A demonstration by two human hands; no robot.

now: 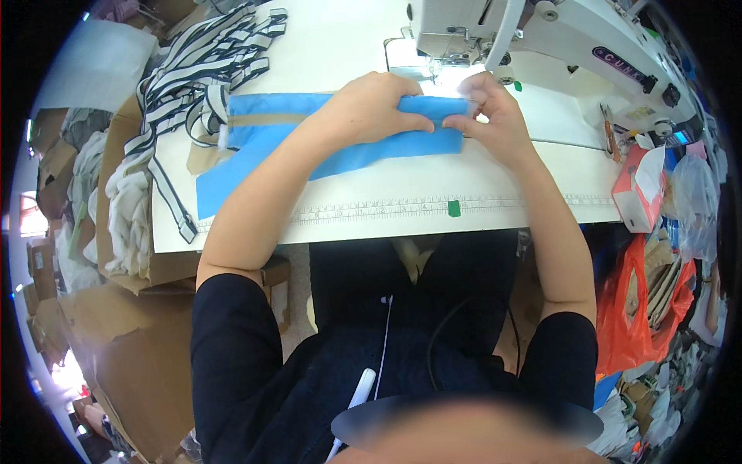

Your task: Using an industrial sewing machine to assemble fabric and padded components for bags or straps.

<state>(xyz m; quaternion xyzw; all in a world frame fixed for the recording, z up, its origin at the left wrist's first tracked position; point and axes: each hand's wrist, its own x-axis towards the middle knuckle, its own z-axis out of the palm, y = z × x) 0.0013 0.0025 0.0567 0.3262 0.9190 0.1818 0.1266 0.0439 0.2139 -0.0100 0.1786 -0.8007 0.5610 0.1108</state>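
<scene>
A long piece of blue fabric (270,166) with a tan strip along its upper left part lies on the white sewing table (386,209). My left hand (367,112) grips it near its middle, with curled fingers at the upper edge and the thumb below. My right hand (495,124) pinches its right end, just in front of the lit needle area of a white sewing machine (564,42). Part of that end is hidden by my fingers. A tangle of striped straps (201,54) lies to the left of the fabric, one strap trailing toward the front edge.
Cardboard boxes (131,363) and piles of white cloth (127,224) crowd the left side. Scissors (608,131), a pink-and-white box (635,185) and plastic bags are at the right, with a red bag (618,325) below the table edge. A printed ruler runs along the table's front.
</scene>
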